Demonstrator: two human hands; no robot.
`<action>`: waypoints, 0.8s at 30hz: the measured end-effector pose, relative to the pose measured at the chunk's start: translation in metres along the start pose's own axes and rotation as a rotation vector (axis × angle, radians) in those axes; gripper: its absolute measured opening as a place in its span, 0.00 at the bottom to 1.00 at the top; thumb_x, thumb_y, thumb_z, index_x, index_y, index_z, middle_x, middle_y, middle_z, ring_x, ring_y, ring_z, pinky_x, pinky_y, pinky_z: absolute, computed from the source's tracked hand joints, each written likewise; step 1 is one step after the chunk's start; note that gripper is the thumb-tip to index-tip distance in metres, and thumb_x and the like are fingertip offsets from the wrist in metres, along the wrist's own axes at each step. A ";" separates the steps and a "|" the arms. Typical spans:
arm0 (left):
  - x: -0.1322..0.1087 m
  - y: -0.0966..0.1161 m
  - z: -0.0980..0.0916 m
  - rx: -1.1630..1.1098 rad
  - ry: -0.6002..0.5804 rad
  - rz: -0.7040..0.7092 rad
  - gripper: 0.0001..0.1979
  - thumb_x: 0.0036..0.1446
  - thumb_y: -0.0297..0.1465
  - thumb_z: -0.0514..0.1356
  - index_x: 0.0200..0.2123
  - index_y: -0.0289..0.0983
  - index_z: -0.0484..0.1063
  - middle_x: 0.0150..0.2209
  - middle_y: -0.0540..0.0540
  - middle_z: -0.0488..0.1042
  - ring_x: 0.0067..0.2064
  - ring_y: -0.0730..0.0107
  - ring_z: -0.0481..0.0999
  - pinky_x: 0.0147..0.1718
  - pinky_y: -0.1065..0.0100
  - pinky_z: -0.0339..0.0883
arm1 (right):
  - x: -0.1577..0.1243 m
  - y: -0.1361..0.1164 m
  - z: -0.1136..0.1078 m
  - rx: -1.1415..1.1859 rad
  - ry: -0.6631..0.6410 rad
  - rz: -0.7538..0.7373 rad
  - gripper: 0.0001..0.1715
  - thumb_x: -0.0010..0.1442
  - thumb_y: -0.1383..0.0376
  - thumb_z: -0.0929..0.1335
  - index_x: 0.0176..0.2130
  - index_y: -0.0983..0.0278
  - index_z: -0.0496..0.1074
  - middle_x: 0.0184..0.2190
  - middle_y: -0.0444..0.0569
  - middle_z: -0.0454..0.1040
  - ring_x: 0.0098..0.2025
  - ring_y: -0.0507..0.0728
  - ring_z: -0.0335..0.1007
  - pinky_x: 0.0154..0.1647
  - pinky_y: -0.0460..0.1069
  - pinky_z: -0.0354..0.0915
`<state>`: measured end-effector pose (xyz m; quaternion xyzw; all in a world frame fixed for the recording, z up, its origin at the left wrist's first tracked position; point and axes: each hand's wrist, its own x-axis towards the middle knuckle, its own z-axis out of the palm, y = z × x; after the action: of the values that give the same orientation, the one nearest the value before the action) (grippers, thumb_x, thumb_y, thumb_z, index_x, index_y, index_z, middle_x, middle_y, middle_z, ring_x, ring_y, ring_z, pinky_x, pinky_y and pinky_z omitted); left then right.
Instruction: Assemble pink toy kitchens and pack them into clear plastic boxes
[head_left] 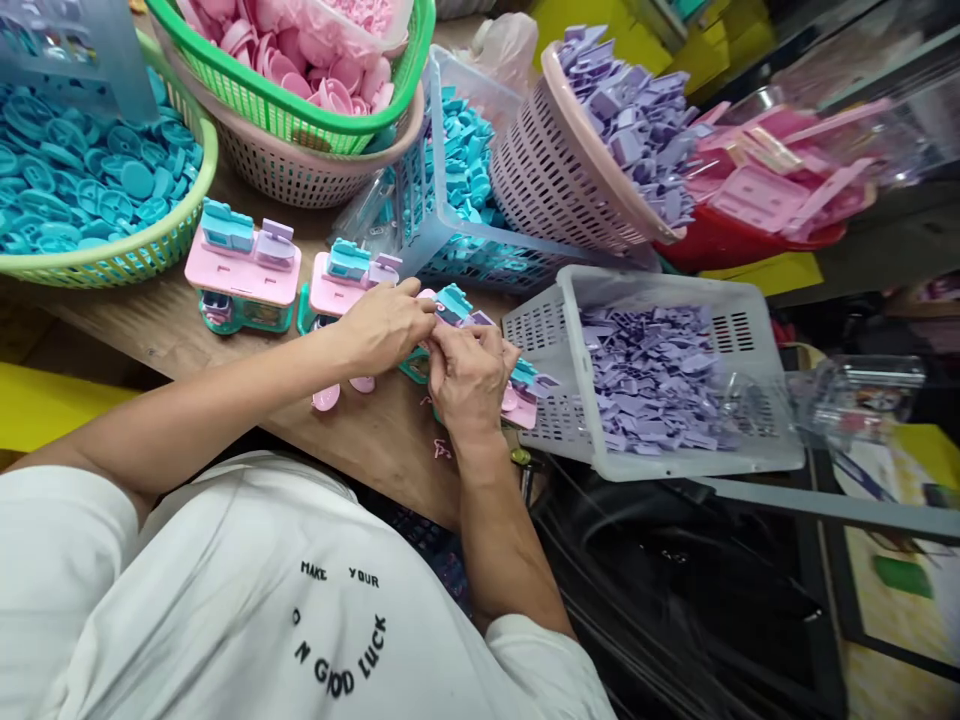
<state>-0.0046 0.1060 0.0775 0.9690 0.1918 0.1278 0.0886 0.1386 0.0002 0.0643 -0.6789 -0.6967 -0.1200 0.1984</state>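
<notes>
My left hand (390,322) and my right hand (471,375) meet over a toy kitchen unit (454,303) with a pink top and turquoise and purple parts. The fingers of both hands are closed at its pink top; whatever small part they pinch is hidden. To the left stand two similar toy units, one (244,268) farther off and one (337,290) beside my left hand. Another unit (519,405) shows partly behind my right hand. Small pink discs (326,398) lie below my left wrist, and thin pink pieces (442,449) lie by my right wrist.
A green-rimmed basket (191,215) of turquoise parts sits left. Behind are a green basket (300,118) of pink parts, a clear blue bin (480,240) of turquoise parts and a tilted pink basket (551,165) of purple parts. A white basket (585,375) of purple parts stands right.
</notes>
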 end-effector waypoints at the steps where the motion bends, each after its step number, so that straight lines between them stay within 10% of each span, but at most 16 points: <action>1: -0.006 0.001 0.000 -0.006 0.036 0.022 0.12 0.64 0.25 0.53 0.45 0.33 0.77 0.47 0.38 0.78 0.49 0.53 0.71 0.40 0.58 0.64 | -0.006 0.000 -0.002 0.021 0.033 -0.002 0.13 0.70 0.63 0.63 0.46 0.60 0.77 0.44 0.51 0.81 0.48 0.62 0.70 0.52 0.57 0.57; 6: -0.076 0.002 0.005 -0.103 0.232 0.136 0.20 0.62 0.24 0.55 0.57 0.37 0.70 0.57 0.38 0.72 0.52 0.55 0.69 0.51 0.53 0.66 | -0.064 -0.003 -0.008 0.103 0.143 0.037 0.17 0.70 0.68 0.60 0.50 0.61 0.75 0.44 0.53 0.79 0.47 0.60 0.72 0.55 0.57 0.65; 11: -0.134 -0.010 0.021 -0.218 0.039 0.110 0.17 0.67 0.31 0.54 0.56 0.38 0.72 0.52 0.37 0.74 0.48 0.58 0.71 0.48 0.57 0.68 | -0.104 -0.007 0.015 0.017 -0.146 0.162 0.24 0.66 0.75 0.58 0.55 0.65 0.74 0.50 0.59 0.76 0.49 0.64 0.69 0.50 0.58 0.68; 20: -0.135 0.005 0.027 -0.456 0.030 -0.284 0.10 0.64 0.33 0.57 0.37 0.34 0.75 0.33 0.45 0.73 0.33 0.68 0.72 0.33 0.69 0.64 | -0.105 -0.010 0.026 0.282 -0.140 0.210 0.15 0.70 0.65 0.62 0.42 0.63 0.77 0.35 0.53 0.73 0.41 0.60 0.69 0.46 0.55 0.68; 24: -0.131 0.012 0.032 -0.483 0.108 -0.340 0.12 0.65 0.29 0.54 0.44 0.34 0.76 0.36 0.44 0.73 0.35 0.67 0.72 0.35 0.68 0.66 | -0.108 -0.007 0.020 0.353 -0.156 0.278 0.13 0.68 0.63 0.64 0.36 0.63 0.76 0.34 0.51 0.72 0.39 0.59 0.68 0.43 0.53 0.67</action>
<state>-0.1086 0.0390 0.0219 0.8658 0.3198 0.2044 0.3262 0.1296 -0.0885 -0.0007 -0.7303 -0.6199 0.0851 0.2741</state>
